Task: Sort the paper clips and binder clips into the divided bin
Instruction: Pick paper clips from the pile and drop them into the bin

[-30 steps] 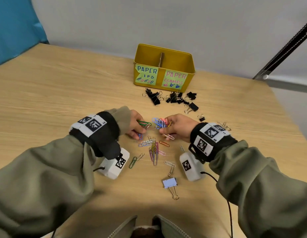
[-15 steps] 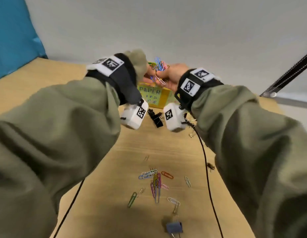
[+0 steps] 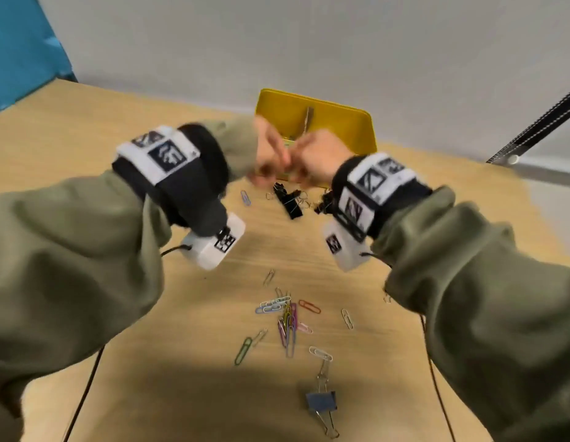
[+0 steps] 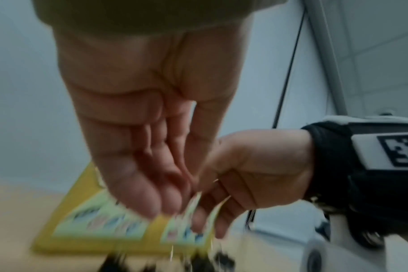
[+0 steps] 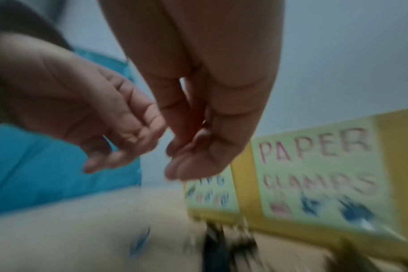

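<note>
The yellow divided bin (image 3: 341, 122) stands at the far side of the table, labels facing me. Both hands hover blurred just in front of its front wall, close together. My left hand (image 3: 271, 161) shows straight fingers (image 4: 151, 193) and an empty palm. My right hand (image 3: 312, 161) also hangs with loose, nearly straight fingers (image 5: 193, 158), and I see nothing in it. Black binder clips (image 3: 288, 202) lie below the hands in front of the bin. Several coloured paper clips (image 3: 288, 317) lie nearer me, and a blue binder clip (image 3: 322, 400) lies nearest.
A single blue paper clip (image 3: 245, 197) lies left of the black clips. A green paper clip (image 3: 243, 350) lies apart from the pile. A blue panel (image 3: 22, 43) stands at the far left and a grey wall behind the table. Cables trail from both wrists.
Both hands carried coloured paper clips from the table up to the bin. Now the fingers have opened and the clips are gone from them; the hands have dropped in front of the bin.
</note>
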Available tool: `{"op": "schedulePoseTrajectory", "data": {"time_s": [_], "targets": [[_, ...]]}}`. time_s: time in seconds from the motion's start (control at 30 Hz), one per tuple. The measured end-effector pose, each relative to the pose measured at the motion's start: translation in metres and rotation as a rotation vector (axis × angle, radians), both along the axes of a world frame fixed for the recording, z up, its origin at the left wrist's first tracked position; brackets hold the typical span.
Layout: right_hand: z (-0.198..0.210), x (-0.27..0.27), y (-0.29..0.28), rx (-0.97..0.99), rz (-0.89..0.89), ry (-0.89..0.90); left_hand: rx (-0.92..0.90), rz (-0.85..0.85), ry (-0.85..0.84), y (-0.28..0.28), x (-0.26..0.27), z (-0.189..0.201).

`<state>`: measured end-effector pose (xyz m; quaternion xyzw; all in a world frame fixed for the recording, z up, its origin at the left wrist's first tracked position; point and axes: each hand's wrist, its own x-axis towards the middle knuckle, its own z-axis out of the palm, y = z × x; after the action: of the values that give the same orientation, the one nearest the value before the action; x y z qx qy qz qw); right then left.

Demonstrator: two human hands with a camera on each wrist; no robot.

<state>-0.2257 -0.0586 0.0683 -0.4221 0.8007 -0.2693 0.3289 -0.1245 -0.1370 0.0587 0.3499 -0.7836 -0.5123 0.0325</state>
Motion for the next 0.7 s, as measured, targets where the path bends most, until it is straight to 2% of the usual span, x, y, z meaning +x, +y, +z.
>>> {"op": "schedulePoseTrajectory", "data": {"time_s": [0.07,0.13,0.17,0.23,0.37,0.4,0.47,0.6,0.63,0.7], "targets": [[-0.021,0.018,0.034,0.309,0.266,0.172,-0.042,-0.261,-0.305,0.027,0.017,-0.026],[-0.042,0.033,0.06,0.462,0.394,0.328,-0.279,-0.445,-0.524,0.049,0.033,-0.062],[-0.05,0.038,0.071,0.465,0.414,0.372,-0.43,-0.472,-0.558,0.057,0.04,-0.074],[-0.056,0.05,0.093,0.415,0.452,0.393,-0.563,-0.475,-0.498,0.077,0.05,-0.087],[-0.057,0.063,0.131,0.423,0.561,0.318,-0.515,-0.552,-0.564,0.118,0.063,-0.096],[-0.055,0.062,0.138,0.429,0.576,0.308,-0.472,-0.541,-0.572,0.119,0.065,-0.094],[-0.053,0.052,0.145,0.405,0.533,0.328,-0.393,-0.415,-0.527,0.108,0.061,-0.084],[-0.05,0.022,0.149,0.449,0.303,0.454,-0.375,-0.133,-0.423,0.052,0.052,-0.073],[-0.048,0.016,0.15,0.501,0.281,0.504,-0.374,-0.098,-0.427,0.041,0.053,-0.072],[-0.046,0.01,0.153,0.612,0.279,0.575,-0.446,-0.133,-0.488,0.032,0.052,-0.069]]}}
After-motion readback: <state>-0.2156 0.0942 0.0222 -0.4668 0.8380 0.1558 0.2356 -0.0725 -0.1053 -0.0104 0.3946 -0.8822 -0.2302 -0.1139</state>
